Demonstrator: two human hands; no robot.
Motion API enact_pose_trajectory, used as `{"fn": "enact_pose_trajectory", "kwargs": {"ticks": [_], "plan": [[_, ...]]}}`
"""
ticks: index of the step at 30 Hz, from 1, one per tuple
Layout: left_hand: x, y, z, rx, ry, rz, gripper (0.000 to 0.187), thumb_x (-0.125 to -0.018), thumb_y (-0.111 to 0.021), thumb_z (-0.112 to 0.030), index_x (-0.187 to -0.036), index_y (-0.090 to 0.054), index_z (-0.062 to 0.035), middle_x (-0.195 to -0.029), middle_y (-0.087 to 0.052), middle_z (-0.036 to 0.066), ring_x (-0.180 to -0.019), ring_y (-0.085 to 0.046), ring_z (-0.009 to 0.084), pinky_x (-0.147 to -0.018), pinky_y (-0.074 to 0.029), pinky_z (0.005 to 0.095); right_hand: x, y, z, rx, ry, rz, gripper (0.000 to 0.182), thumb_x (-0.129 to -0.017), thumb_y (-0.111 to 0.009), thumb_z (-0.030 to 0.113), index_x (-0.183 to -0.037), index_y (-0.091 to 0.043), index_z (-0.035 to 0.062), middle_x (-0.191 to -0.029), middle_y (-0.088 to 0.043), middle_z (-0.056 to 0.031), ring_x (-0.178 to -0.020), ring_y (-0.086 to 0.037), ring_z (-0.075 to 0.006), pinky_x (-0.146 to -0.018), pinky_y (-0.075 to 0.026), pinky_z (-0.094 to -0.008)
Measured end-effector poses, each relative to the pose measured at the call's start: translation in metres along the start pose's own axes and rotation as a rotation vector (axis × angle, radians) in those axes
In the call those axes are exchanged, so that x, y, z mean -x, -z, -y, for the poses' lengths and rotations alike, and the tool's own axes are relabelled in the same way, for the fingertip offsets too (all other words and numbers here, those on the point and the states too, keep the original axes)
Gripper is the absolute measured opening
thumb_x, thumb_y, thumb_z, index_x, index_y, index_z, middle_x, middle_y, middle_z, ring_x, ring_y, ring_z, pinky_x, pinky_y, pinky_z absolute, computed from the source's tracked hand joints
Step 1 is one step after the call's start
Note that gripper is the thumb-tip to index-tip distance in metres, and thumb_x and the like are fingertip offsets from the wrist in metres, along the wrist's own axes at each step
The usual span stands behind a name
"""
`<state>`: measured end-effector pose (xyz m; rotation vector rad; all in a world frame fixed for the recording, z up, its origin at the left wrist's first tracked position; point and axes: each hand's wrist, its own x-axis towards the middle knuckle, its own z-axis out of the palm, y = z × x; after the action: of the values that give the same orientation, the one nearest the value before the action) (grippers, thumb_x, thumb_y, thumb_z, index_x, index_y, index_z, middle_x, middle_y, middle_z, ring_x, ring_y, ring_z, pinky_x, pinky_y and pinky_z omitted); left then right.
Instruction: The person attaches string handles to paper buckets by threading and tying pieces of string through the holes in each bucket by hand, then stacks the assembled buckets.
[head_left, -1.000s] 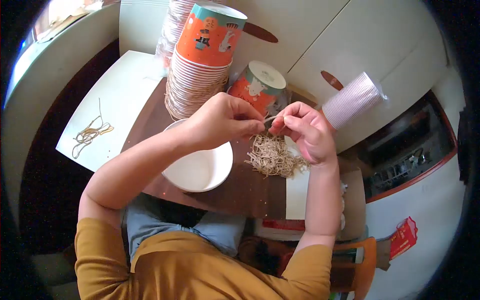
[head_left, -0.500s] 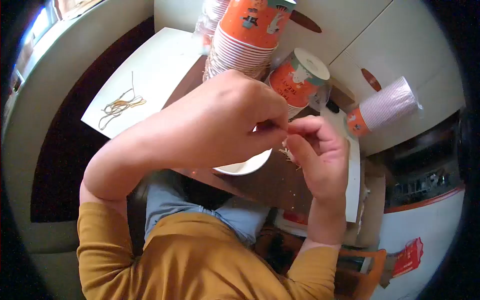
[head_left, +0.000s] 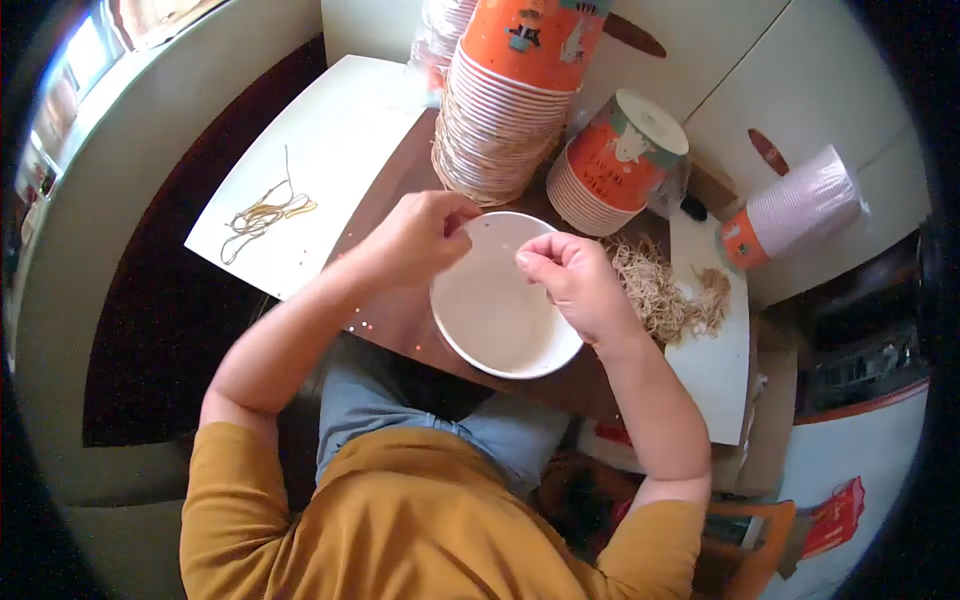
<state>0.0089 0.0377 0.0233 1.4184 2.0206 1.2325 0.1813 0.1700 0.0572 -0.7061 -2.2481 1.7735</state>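
L hand (head_left: pixel 425 232), R hand (head_left: pixel 565 275) over 1 bowl (head_left: pixel 495 320); 2 cup stacks (head_left: pixel 510 95).

Bright daylight (fisheye-warped, dark corners)

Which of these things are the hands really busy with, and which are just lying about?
In use:
- left hand and right hand, at opposite rims of the white bowl
- pile of tan strings, beside the right hand

Lying about:
- tall stack of orange cups
- shorter cup stack
- tipped sleeve of cups
- loose strings on the white sheet
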Motion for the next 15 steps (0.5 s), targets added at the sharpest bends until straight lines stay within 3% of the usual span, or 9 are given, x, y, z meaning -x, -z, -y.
{"fn": "enact_pose_trajectory", "kwargs": {"ticks": [1,5,7,11,15], "plan": [[0.013,0.001,-0.018,0.029,0.046,-0.008,0.039,-0.079,-0.06,-0.008,-0.116,-0.059,0.0022,-0.076,-0.063,0.01,-0.066,-0.059,0.0123,-0.062,-0.05,0.0299,0.0,-0.004,-0.002,0.02,-0.013,0.027,0.01,-0.087,-0.064,0.014,-0.087,-0.064,0.0042,-0.074,-0.059,0.0034,-0.063,-0.046,-0.001,-0.056,-0.038,-0.018],[0.055,-0.018,-0.034,0.395,0.168,-0.059,0.03,-0.087,-0.057,-0.009,-0.115,-0.059,0.0027,-0.073,-0.059,0.003,-0.062,-0.056,0.0068,-0.056,-0.047,0.0237,0.007,-0.007,-0.002,0.186,-0.086,0.048,0.014,-0.087,-0.063,0.015,-0.083,-0.064,0.0008,-0.075,-0.059,0.0029,-0.068,-0.051,-0.004,-0.061,-0.043,-0.0221],[0.06,-0.019,-0.037,0.548,0.299,-0.063,0.025,-0.094,-0.054,-0.011,-0.115,-0.06,0.0018,-0.074,-0.059,0.0,-0.062,-0.055,0.0052,-0.056,-0.046,0.0204,0.012,-0.008,-0.003,0.204,-0.058,0.03,0.014,-0.085,-0.063,0.013,-0.08,-0.065,0.0002,-0.07,-0.062,-0.0021,-0.064,-0.055,-0.007,-0.058,-0.046,-0.0251],[0.055,-0.015,-0.027,0.463,0.329,-0.001,0.024,-0.094,-0.056,-0.011,-0.113,-0.061,0.0018,-0.077,-0.062,0.002,-0.062,-0.056,0.0061,-0.057,-0.047,0.0205,0.018,-0.009,-0.005,0.211,0.041,-0.004,0.015,-0.083,-0.063,0.013,-0.078,-0.065,-0.0006,-0.068,-0.065,-0.0065,-0.061,-0.058,-0.0101,-0.057,-0.047,-0.0281],[0.054,-0.022,-0.017,0.434,0.272,0.016,0.023,-0.092,-0.058,-0.008,-0.112,-0.062,0.0018,-0.083,-0.066,0.004,-0.066,-0.058,0.0067,-0.058,-0.048,0.0211,0.02,-0.013,-0.016,0.162,-0.005,0.033,0.015,-0.083,-0.062,0.013,-0.078,-0.065,-0.0008,-0.069,-0.066,-0.0083,-0.062,-0.06,-0.0122,-0.059,-0.048,-0.0295]]}}
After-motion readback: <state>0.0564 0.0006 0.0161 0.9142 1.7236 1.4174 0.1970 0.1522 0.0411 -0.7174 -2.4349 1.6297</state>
